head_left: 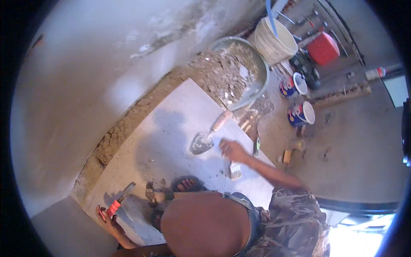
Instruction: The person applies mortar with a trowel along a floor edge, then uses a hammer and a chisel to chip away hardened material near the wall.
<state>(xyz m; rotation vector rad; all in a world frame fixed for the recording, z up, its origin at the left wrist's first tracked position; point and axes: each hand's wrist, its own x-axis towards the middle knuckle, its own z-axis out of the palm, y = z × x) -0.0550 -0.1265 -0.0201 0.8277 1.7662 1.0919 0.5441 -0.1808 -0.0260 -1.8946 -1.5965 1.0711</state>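
Pale grey, a broad slab (188, 100) fills the middle of the view, its surface dusty and partly under the shadow of a head and shoulders. Taking the centre of the view as the middle of the clock, the left hand (108, 218) is between seven and eight o'clock, low over the slab's edge, its fingers curled around the handle of a red-handled tool (114, 208) whose narrow flat blade points up toward one o'clock. The right hand (233, 151) is just off the centre toward four o'clock, above the slab; it is blurred, so whether it grips anything cannot be told. Just beside it, near the very centre, lies a trowel (201, 144), its leaf-shaped blade smeared with pale material and its wooden handle pointing to one o'clock. At five o'clock, close by the right wrist, is a paintbrush (235, 171) with pale bristles. A sandalled foot (186, 184) rests near six o'clock, above a bare knee (205, 220). At one o'clock, a wide basin (266, 81) holds broken rubble (233, 75), and a cream bucket (269, 40) stands beyond it. Toward two o'clock are a red container (323, 49) and two small blue-and-white tubs, one nearer (295, 116) and one farther (287, 88).
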